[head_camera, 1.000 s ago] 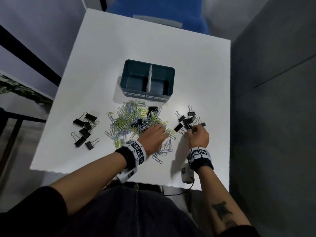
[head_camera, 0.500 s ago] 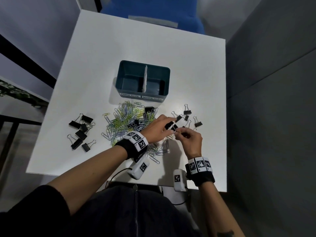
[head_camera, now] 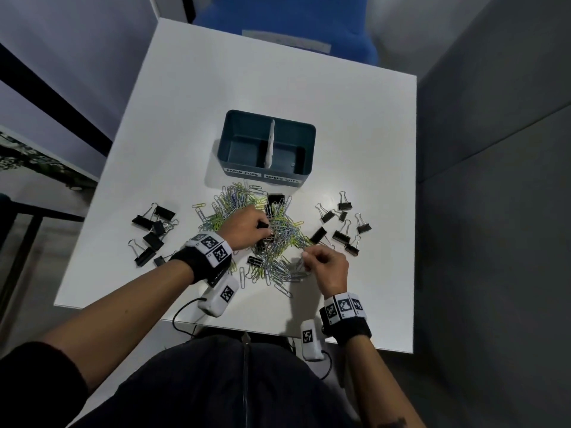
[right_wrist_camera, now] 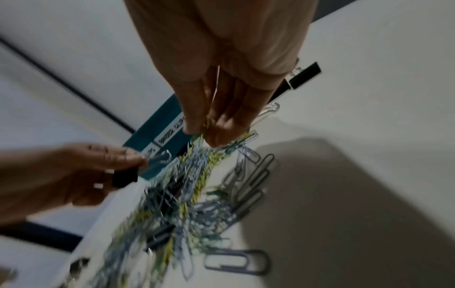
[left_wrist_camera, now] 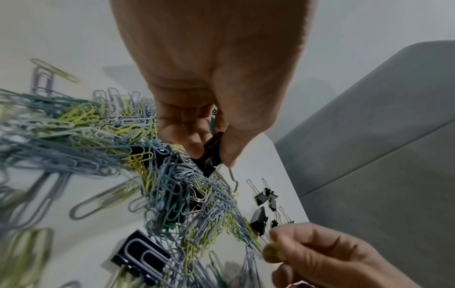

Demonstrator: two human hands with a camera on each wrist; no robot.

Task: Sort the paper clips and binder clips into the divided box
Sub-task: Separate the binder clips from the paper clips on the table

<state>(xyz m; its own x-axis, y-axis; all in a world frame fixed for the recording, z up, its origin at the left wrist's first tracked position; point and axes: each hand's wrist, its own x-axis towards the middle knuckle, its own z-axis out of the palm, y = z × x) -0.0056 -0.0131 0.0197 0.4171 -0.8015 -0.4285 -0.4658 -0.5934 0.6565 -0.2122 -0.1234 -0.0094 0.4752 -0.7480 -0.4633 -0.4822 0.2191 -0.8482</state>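
Observation:
A teal divided box (head_camera: 261, 175) stands mid-table with labels on its front wall. In front of it lies a tangled pile of coloured paper clips (head_camera: 279, 242) with a few black binder clips mixed in. My left hand (head_camera: 262, 230) is over the pile's middle and pinches a black binder clip (left_wrist_camera: 209, 158) between thumb and fingers. Towards the pile's near right part, my right hand (head_camera: 306, 257) pinches a bunch of paper clips (right_wrist_camera: 204, 134) with its fingertips. The box (right_wrist_camera: 157, 124) shows behind them in the right wrist view.
Loose black binder clips lie in two groups, one to the left (head_camera: 153, 230) and one to the right (head_camera: 343, 223) of the pile. The white table (head_camera: 309, 97) ends close to the right group. A blue chair (head_camera: 287, 23) stands beyond the far edge.
The hands, together at the pile's right side half a second ago, have parted. The left went back over the pile's middle with a binder clip; the right dropped nearer and took paper clips.

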